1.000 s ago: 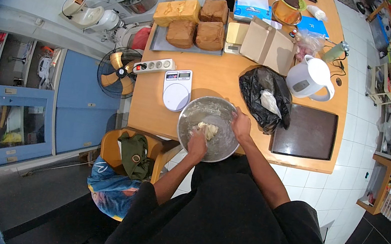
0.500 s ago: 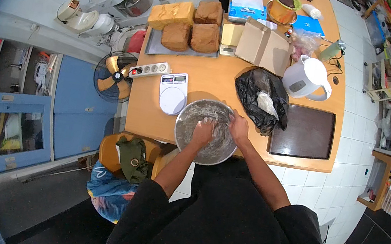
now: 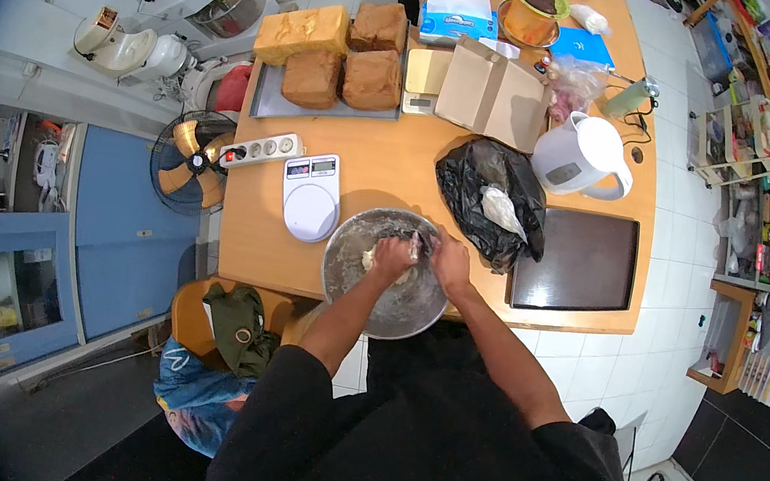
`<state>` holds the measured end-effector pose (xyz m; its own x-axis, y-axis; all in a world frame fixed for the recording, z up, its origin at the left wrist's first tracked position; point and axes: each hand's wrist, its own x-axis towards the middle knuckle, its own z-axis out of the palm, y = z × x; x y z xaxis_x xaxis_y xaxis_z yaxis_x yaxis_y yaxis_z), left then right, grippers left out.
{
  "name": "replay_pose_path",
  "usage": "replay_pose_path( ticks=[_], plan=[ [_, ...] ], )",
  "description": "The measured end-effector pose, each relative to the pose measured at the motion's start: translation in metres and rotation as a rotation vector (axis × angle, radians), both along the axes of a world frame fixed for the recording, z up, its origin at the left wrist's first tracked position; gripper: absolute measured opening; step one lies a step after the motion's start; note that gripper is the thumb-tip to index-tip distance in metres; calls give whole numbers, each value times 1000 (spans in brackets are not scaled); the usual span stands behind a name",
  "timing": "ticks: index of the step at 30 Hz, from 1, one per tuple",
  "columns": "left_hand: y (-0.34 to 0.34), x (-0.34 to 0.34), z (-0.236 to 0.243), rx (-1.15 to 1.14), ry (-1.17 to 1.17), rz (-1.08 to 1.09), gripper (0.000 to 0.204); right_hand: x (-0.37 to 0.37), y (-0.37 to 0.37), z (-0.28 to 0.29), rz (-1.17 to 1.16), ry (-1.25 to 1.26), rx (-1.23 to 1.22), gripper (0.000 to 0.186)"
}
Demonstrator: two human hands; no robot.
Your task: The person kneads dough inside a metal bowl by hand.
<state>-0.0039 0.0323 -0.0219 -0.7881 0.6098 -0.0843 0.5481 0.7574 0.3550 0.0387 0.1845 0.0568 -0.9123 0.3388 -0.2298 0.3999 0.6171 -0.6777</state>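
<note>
A metal mixing bowl (image 3: 381,316) stands at the table's front edge, its inner wall smeared with pale residue. My left hand (image 3: 392,258) is down inside it, fingers closed around pale, sticky dough (image 3: 368,258) that shows at the hand's side. At the bowl's right rim, my right hand (image 3: 449,262) grips the edge, its fingers partly hidden. Left of the bowl lies a white kitchen scale (image 3: 312,210) with nothing on its plate. To the right, a black plastic bag (image 3: 514,243) holds a small white bag (image 3: 503,210).
A dark baking tray (image 3: 576,264) lies at right, with a white electric kettle (image 3: 577,155) behind it. Several bread loaves (image 3: 372,79) sit on a tray at the back left. A power strip (image 3: 262,151), a cardboard box (image 3: 494,93) and a fan (image 3: 193,160) stand nearby.
My left hand has gone from spread on the bowl's bottom to closed around dough, nearer the right hand. The right hand stays at the rim. The whole view has shifted slightly.
</note>
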Motion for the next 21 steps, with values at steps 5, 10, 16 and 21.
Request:
replay_pose_path(
  ticks=[5, 10, 16, 21],
  plan=[
    [0, -38, 10, -96, -409, -40, 30, -5, 4, 1, 11, 66, 2, 24],
    [32, -66, 101, -366, -763, -236, 40, 0, 0, -1, 57, 25, 31, 22],
    [27, -69, 129, -375, -632, -148, 36, -8, -2, -4, 103, 31, 48, 23],
    [-12, -42, 120, -188, -285, -344, 32, -13, 1, -2, 61, 53, 76, 21]
  ],
)
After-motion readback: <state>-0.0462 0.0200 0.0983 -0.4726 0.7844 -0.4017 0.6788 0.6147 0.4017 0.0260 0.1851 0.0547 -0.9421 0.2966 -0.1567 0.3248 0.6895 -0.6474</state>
